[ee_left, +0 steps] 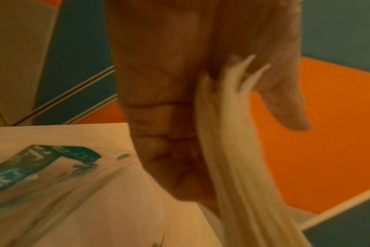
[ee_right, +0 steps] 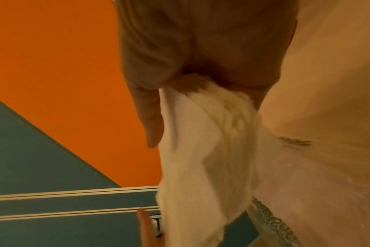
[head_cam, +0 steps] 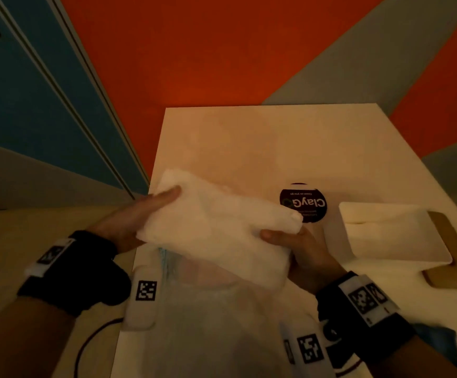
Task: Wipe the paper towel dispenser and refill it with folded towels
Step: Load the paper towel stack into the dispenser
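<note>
A thick stack of white folded towels (head_cam: 216,227) hangs tilted above the white table (head_cam: 249,137). My left hand (head_cam: 153,205) grips its left end, thumb on top, fingers hidden beneath. My right hand (head_cam: 284,238) grips the right end the same way. The left wrist view shows the towel stack's layered edges (ee_left: 232,150) against my left palm (ee_left: 180,83). In the right wrist view the towel stack (ee_right: 201,150) runs out from my right hand (ee_right: 201,50). The white open-topped dispenser (head_cam: 393,233) stands at the right on a wooden board (head_cam: 451,257).
A clear plastic towel package (head_cam: 216,323) with green print (ee_left: 32,167) lies on the table under the stack. A round black sticker (head_cam: 303,203) lies beside the dispenser. The floor around the table is orange, grey and blue. A dark cable runs past the table's left side.
</note>
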{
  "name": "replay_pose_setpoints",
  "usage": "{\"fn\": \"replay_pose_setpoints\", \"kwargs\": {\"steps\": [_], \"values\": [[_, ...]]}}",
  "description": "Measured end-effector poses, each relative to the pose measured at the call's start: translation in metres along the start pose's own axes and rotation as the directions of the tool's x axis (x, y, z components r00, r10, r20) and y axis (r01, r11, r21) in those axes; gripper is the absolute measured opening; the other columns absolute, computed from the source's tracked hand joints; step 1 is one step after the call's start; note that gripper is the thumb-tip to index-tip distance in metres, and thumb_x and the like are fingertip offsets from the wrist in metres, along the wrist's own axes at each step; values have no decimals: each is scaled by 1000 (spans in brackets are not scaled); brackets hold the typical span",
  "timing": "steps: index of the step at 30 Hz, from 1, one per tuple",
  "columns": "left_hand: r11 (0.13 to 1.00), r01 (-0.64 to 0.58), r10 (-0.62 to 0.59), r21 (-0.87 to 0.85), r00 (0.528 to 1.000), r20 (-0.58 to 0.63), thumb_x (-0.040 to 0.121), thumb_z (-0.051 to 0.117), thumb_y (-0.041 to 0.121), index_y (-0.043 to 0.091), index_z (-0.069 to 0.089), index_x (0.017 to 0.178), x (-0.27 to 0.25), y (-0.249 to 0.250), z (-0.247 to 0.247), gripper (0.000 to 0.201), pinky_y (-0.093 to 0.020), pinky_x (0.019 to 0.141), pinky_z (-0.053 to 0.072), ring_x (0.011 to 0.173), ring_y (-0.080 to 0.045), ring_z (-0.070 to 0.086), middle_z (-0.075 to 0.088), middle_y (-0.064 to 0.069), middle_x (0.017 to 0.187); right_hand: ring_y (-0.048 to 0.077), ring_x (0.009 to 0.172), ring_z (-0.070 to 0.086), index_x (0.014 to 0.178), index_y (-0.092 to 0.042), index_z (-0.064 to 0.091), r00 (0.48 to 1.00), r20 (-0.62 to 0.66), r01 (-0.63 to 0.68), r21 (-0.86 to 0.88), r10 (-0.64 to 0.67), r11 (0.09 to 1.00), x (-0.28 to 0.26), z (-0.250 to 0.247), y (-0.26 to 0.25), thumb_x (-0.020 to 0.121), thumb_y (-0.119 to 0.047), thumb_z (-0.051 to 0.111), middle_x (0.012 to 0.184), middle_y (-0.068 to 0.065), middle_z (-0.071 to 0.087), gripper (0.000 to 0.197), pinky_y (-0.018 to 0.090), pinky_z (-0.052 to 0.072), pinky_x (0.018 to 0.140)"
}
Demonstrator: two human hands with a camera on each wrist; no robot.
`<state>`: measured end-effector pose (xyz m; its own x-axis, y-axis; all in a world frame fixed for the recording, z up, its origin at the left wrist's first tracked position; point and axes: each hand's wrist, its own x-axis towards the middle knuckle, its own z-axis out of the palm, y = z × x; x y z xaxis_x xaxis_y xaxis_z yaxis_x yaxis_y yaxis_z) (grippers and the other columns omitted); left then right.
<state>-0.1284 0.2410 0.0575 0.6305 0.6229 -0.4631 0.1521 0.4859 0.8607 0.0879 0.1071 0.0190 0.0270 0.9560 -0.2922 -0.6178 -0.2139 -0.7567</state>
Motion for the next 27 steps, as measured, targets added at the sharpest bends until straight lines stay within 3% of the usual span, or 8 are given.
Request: {"fn": "replay_pose_setpoints", "kwargs": {"steps": [7, 9, 12, 17, 20, 22, 24, 27], "values": [[993, 45, -36, 106, 995, -90, 18, 89, 46, 21, 65, 98, -3, -29, 30, 87, -30, 54, 58, 79, -20, 71, 77, -2, 89, 20, 86, 69, 87, -22, 71, 989, -141, -79, -258, 43, 963, -22, -15, -12, 69, 3, 67, 89, 1, 75, 31, 36, 59, 72], [979, 38, -14, 201, 993, -118, 44, 86, 34, 19, 62, 104, 1, -30, 54, 66, -35, 65, 55, 85, -26, 68, 73, -7, 95, 26, 94, 65, 90, -23, 67, 967, -254, -92, -345, 2, 934, -29, -23, -18, 73, 7, 66, 97, 6, 70, 34, 44, 55, 83], [965, 1, 42, 263, 986, -160, 77, 68, 15, 21, 61, 99, 16, -28, 90, 24, -25, 59, 46, 76, -11, 64, 69, 7, 80, 30, 95, 62, 87, -22, 65, 917, -387, -95, -439, -93, 893, -40, -40, -34, 73, 8, 66, 98, 12, 67, 33, 49, 51, 88], [925, -165, 236, 341, 955, -178, 77, 67, 6, 22, 53, 108, 61, -25, 162, 38, -33, 80, 49, 98, -21, 59, 63, 0, 102, 17, 78, 60, 88, -17, 63, 830, -491, -98, -595, -264, 798, -59, -90, -88, 77, 3, 66, 84, 0, 64, 23, 15, 52, 55], [809, -298, 405, 507, 907, -113, 78, 64, 1, 13, 32, 131, 97, -28, 217, 63, -18, 82, 37, 106, -19, 49, 49, -3, 116, 20, 88, 55, 106, -7, 62, 771, -496, -173, -767, -399, 618, -66, -128, -128, 80, 1, 64, 93, 0, 60, 28, 6, 42, 50], [699, -353, 458, 622, 889, -9, 80, 58, -1, 18, 22, 138, 118, -30, 256, 71, -16, 88, 32, 115, -19, 45, 44, -5, 129, 27, 101, 57, 115, -5, 58, 757, -491, -267, -835, -432, 481, -61, -159, -146, 80, -1, 62, 108, 11, 63, 36, 18, 44, 66], [612, -321, 395, 723, 916, 73, 83, 52, 0, 28, 24, 137, 133, -36, 282, 66, -27, 99, 33, 122, -24, 44, 39, -5, 139, 32, 111, 55, 120, -9, 55, 789, -488, -431, -873, -373, 229, -53, -181, -152, 82, -8, 60, 123, 16, 60, 39, 29, 41, 79], [479, -213, 228, 851, 967, 113, 85, 45, -2, 27, 37, 125, 149, -47, 303, 50, -38, 90, 45, 105, -28, 51, 43, -9, 125, 31, 113, 53, 122, -11, 49, 840, -500, -526, -845, -213, -93, -42, -201, -154, 86, -18, 55, 126, 14, 57, 37, 26, 36, 77]]}}
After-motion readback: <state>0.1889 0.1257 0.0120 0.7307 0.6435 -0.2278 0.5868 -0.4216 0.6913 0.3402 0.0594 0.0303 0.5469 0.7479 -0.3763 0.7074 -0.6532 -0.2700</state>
